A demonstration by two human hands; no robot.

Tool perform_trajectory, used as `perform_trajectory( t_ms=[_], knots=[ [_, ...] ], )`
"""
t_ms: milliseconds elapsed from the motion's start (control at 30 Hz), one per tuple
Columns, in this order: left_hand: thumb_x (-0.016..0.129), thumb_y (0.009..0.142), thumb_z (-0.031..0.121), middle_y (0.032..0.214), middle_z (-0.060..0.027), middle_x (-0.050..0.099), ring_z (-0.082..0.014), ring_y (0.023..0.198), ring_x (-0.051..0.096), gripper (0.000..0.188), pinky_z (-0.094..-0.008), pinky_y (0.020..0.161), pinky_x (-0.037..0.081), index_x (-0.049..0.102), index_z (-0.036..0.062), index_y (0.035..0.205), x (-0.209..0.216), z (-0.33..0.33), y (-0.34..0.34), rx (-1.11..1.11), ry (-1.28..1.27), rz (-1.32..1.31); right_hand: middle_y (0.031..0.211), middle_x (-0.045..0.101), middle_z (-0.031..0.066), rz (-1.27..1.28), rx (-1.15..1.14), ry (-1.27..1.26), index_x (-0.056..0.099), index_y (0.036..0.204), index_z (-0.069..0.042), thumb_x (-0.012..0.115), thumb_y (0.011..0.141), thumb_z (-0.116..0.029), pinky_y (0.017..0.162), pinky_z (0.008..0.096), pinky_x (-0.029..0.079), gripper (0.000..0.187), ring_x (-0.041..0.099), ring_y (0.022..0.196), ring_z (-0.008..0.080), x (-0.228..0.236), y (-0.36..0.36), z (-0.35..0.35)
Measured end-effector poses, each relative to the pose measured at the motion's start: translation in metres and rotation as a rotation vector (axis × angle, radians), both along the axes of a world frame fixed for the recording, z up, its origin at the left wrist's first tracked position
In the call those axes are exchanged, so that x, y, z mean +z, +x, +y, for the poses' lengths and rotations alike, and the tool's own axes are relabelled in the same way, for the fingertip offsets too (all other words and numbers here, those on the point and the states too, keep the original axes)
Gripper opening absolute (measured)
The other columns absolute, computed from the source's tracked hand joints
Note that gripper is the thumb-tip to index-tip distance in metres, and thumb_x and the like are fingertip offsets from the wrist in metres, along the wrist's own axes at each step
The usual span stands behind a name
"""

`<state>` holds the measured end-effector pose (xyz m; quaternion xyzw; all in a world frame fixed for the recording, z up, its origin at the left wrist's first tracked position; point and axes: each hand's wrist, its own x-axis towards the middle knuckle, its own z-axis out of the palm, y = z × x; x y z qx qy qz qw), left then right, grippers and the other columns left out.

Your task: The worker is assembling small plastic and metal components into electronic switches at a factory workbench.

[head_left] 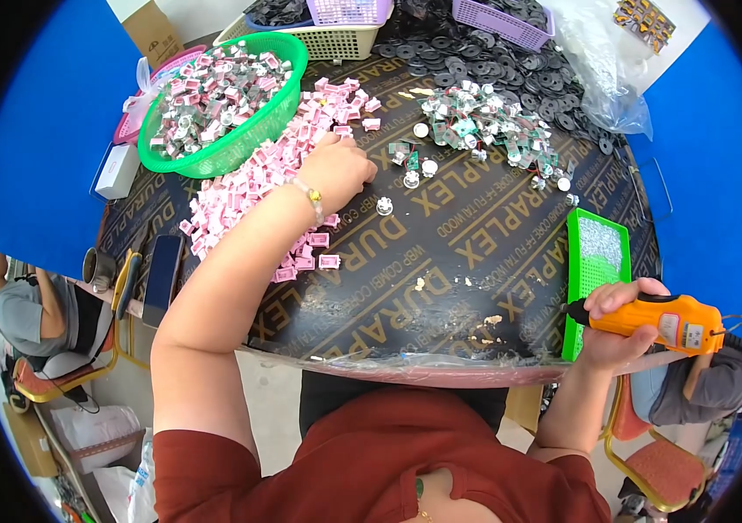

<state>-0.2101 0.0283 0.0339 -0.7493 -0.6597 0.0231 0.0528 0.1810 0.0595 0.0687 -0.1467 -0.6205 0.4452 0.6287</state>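
Note:
My left hand [340, 172] reaches over the right edge of a heap of small pink plastic housings [253, 174]. Its fingers curl downward, and whatever they may hold is hidden under the hand. At the right front, my right hand [613, 327] is wrapped round an orange electric screwdriver [663, 322] with a black nose pointing left. Beneath that hand lies a green tray [593, 272] holding many tiny silvery pieces [599, 242]. A single small clear-and-white part [384, 206] sits on the tabletop just right of my left hand.
A green basket [288, 96] of assembled pieces stands at the far left. Small circuit boards with wires [484, 131] are heaped at the back, before black discs [493, 65]. A dark phone [163, 270] lies left; blue partitions [40, 139] flank the table. Other people sit beyond both sides.

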Motion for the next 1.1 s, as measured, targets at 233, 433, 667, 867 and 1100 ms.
perform_trajectory(
  t_ms=[233, 433, 667, 867, 1100],
  knots=[
    [0.066, 0.076, 0.010, 0.082, -0.0120, 0.065, -0.0299, 0.079, 0.063, 0.022, -0.0370, 0.073, 0.051, 0.063, 0.0039, 0.097, 0.023, -0.016, 0.042, -0.086, 0.022, -0.593, 0.070, 0.055, 0.0087, 0.018, 0.013, -0.066, 0.040, 0.116, -0.006, 0.057, 0.083, -0.060, 0.051, 0.0296, 0.046, 0.065, 0.053, 0.056, 0.0170, -0.003, 0.010, 0.001],
    [0.067, 0.082, 0.012, 0.085, -0.0096, 0.063, -0.0254, 0.082, 0.062, 0.015, -0.0331, 0.074, 0.050, 0.067, 0.0029, 0.094, -0.010, -0.040, 0.123, -0.163, 0.111, -1.016, 0.068, 0.055, 0.0086, 0.032, -0.003, -0.106, 0.041, 0.113, -0.006, 0.059, 0.081, -0.061, 0.049, 0.0294, 0.046, 0.066, 0.052, 0.053, 0.0172, -0.001, -0.001, -0.006],
    [0.067, 0.074, 0.018, 0.084, -0.0075, 0.057, -0.0267, 0.082, 0.055, 0.008, -0.0398, 0.069, 0.044, 0.066, 0.0105, 0.077, -0.013, -0.028, 0.126, -0.143, 0.346, -0.563, 0.067, 0.055, 0.0087, 0.016, -0.034, -0.116, 0.041, 0.112, -0.006, 0.059, 0.081, -0.061, 0.049, 0.0286, 0.046, 0.067, 0.051, 0.052, 0.0171, -0.004, 0.015, -0.009],
    [0.069, 0.073, 0.016, 0.083, -0.0113, 0.060, -0.0285, 0.085, 0.060, 0.016, -0.0393, 0.076, 0.048, 0.068, 0.0078, 0.085, -0.011, 0.034, 0.047, -0.045, 0.211, -0.307, 0.065, 0.055, 0.0089, 0.039, -0.075, -0.115, 0.042, 0.111, -0.005, 0.059, 0.081, -0.062, 0.048, 0.0280, 0.046, 0.066, 0.052, 0.052, 0.0173, 0.002, 0.016, -0.011],
    [0.068, 0.082, 0.009, 0.081, -0.0013, 0.064, -0.0067, 0.073, 0.058, 0.016, -0.0224, 0.065, 0.048, 0.064, 0.0026, 0.096, 0.037, 0.032, 0.061, 0.108, 0.263, -1.363, 0.066, 0.055, 0.0092, 0.006, -0.098, -0.087, 0.041, 0.110, -0.004, 0.059, 0.081, -0.061, 0.048, 0.0277, 0.046, 0.066, 0.052, 0.052, 0.0174, 0.000, 0.025, -0.007]
  ],
)
